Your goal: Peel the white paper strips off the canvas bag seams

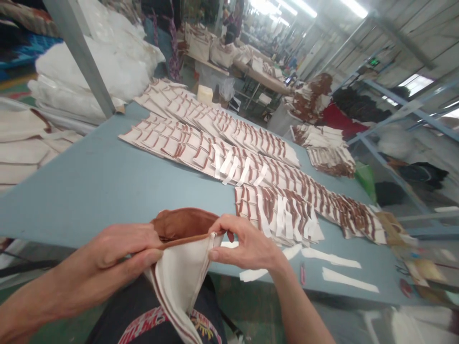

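We see a cream woven cloth piece (181, 277) with matt, suede-like brown trim (182, 222), white paper-like strips (347, 279), and a smooth matt blue tabletop (100, 186).

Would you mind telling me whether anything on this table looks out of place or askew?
The cream-and-brown pieces lie in neat overlapping rows. Only the loose white strips near the table's front edge lie scattered at different angles, and one seems to overhang that edge below the right hand gripping a fabric piece.
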{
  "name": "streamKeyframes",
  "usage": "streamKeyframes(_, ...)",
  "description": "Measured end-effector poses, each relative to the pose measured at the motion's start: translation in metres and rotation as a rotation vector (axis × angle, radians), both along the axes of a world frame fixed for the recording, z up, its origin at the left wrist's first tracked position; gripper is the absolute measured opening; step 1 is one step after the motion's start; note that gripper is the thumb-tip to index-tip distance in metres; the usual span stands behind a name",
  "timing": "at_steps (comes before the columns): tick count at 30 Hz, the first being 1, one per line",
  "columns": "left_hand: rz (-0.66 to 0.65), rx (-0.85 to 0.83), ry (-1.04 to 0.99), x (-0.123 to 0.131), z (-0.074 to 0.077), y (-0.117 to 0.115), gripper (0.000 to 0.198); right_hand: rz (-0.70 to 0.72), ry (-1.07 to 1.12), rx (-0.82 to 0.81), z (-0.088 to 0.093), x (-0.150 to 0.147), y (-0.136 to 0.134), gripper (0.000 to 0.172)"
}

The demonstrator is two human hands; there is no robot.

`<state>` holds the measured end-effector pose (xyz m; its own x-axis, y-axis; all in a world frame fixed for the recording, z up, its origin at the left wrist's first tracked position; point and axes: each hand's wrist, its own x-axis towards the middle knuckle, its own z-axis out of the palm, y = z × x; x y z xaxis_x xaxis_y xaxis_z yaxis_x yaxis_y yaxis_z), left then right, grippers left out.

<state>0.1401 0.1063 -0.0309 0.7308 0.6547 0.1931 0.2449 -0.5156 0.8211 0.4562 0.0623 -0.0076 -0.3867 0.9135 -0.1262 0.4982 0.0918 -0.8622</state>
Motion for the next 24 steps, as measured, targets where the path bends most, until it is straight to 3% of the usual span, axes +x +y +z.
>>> streamKeyframes(3,0.007,-0.138,0.018,-0.009,-0.015,0.001,0.031,-0.008,-0.002,0.035,0.009,-0.003,-0.003,0.014)
streamKeyframes(5,0.041,-0.206,0.034,-0.006,-0.015,0.001,0.027,0.013,0.031,0.044,0.019,-0.007,-0.001,0.017)
streamKeyframes(10,-0.012,-0.204,-0.04,0.021,0.013,0.0,0.019,0.111,0.12,0.006,0.035,-0.022,0.006,0.024)
streamKeyframes(14,-0.012,-0.22,-0.05,0.035,0.029,-0.002,0.017,0.133,0.113,0.01,0.032,-0.033,0.004,0.027)
streamKeyframes(18,0.009,-0.345,-0.01,0.041,0.026,-0.007,0.015,0.118,0.12,0.013,0.027,-0.038,-0.003,0.027)
streamKeyframes(24,0.007,-0.563,0.003,0.044,0.02,-0.01,0.033,0.076,0.106,0.004,0.026,-0.04,-0.007,0.024)
